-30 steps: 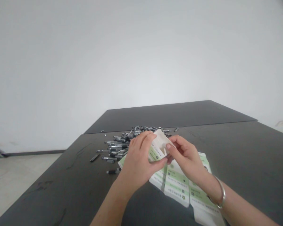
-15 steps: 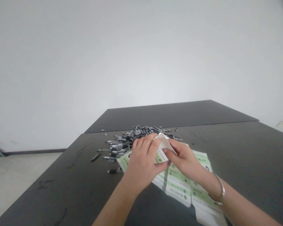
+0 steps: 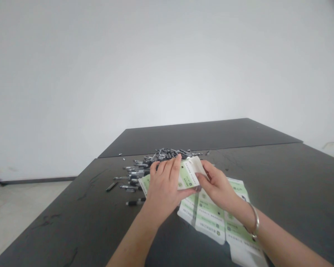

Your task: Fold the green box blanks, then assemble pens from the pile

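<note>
A small green-and-white printed cardboard box (image 3: 187,175) is held between both hands above the table. My left hand (image 3: 164,182) wraps over its left part, fingers on top and thumb along the near side. At the box's right end, my right hand (image 3: 218,185) pinches the white end flap (image 3: 198,166) between thumb and fingers. Flattened cartons (image 3: 210,218) with the same green print lie on the table beneath and to the right of my hands. A silver bangle (image 3: 255,222) circles my right wrist.
A pile of black-and-clear pens (image 3: 140,168) spreads behind and left of my hands. One loose pen (image 3: 111,186) lies further left. The dark table (image 3: 80,218) meets another dark panel (image 3: 189,134) at the back, before a pale wall (image 3: 167,66).
My left hand has slid a little left along the box, so more of its printed face shows. My right hand stays at the end flap.
</note>
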Demonstrator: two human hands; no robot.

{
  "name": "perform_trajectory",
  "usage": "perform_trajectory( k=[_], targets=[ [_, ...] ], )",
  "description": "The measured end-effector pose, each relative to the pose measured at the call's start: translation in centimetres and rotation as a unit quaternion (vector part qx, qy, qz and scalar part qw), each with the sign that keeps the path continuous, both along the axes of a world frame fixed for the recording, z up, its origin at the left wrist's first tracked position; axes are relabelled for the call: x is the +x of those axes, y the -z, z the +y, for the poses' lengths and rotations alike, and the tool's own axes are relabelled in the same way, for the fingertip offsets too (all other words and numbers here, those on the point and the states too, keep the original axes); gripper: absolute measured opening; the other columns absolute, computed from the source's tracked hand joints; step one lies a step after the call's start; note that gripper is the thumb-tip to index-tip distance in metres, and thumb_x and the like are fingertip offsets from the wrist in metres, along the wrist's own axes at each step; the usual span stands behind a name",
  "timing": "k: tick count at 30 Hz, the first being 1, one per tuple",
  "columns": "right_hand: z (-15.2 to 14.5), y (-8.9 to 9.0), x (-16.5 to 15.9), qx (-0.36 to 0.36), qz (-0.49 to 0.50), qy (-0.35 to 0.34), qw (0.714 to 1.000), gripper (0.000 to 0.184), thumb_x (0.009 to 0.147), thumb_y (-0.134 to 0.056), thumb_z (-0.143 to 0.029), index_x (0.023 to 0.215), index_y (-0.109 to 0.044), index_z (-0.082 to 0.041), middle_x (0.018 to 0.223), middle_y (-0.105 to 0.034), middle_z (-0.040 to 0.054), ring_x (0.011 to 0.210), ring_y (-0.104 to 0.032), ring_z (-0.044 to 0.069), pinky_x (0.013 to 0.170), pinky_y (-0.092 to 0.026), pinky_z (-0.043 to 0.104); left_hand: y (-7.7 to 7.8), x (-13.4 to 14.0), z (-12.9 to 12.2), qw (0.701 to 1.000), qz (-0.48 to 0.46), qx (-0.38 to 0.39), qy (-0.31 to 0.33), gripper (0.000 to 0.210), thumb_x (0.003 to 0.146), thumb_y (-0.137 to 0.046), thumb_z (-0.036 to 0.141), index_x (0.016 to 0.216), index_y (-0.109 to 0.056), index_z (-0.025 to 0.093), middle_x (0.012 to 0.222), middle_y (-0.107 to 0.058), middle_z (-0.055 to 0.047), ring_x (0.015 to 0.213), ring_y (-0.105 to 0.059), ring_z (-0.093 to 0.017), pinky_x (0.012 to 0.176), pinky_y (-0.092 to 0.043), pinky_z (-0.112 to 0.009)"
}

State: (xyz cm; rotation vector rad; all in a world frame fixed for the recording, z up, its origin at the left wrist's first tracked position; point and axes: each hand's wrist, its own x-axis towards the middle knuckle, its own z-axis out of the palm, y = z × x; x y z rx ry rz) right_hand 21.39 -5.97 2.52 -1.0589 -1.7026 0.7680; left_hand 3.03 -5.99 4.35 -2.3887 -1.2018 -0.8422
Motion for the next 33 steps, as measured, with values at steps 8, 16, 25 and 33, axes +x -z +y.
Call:
perform_trajectory(
  k=[8, 16, 25, 33],
  targets=[
    [-0.9, -0.5, 0.5, 0.041, -0.023, -0.029, 0.998, 0.027, 0.097, -0.035, -0.034, 0.11, -0.055, -0.022, 0.068, -0.062, 0.0013, 0.069, -0.063, 0.021, 0.066, -0.048, 0.032, -0.5, 0.3, -0.4, 1.0, -0.004, -0.009, 0.006, 0.073, 0.08, -0.063, 0.049, 0.137, -0.038, 0.011, 0.126, -0.057, -0.017, 0.112, -0.051, -0.031, 0.099, -0.031, -0.049],
    [-0.9, -0.7, -0.3, 0.045, -0.031, -0.014, 0.998, 0.034, 0.099, -0.032, -0.036, 0.122, -0.053, -0.021, 0.095, -0.067, 0.0064, 0.076, -0.06, 0.019, 0.072, -0.047, 0.031, -0.3, 0.4, -0.5, 1.0, -0.006, 0.0, 0.014, 0.069, 0.078, -0.067, 0.043, 0.133, -0.042, 0.011, 0.125, -0.058, -0.016, 0.11, -0.051, -0.031, 0.096, -0.033, -0.048],
    [-0.8, -0.5, -0.6, 0.072, -0.059, 0.013, 0.996, 0.036, 0.1, -0.03, -0.035, 0.124, -0.052, -0.02, 0.098, -0.068, 0.0092, 0.077, -0.063, 0.021, 0.069, -0.048, 0.031, -0.2, 0.6, -0.4, 1.0, -0.014, -0.003, 0.018, 0.068, 0.076, -0.069, 0.038, 0.132, -0.042, 0.013, 0.123, -0.059, -0.016, 0.11, -0.051, -0.031, 0.095, -0.034, -0.048],
    [-0.9, -0.2, -0.7, 0.071, -0.064, 0.019, 0.995, 0.044, 0.1, -0.028, -0.034, 0.14, -0.04, -0.022, 0.121, -0.064, 0.0119, 0.101, -0.064, 0.025, 0.093, -0.047, 0.042, -0.3, 0.9, -0.6, 1.0, -0.014, 0.0, 0.015, 0.073, 0.072, -0.074, 0.039, 0.132, -0.042, 0.012, 0.122, -0.059, -0.016, 0.11, -0.05, -0.032, 0.094, -0.036, -0.047]
  ],
)
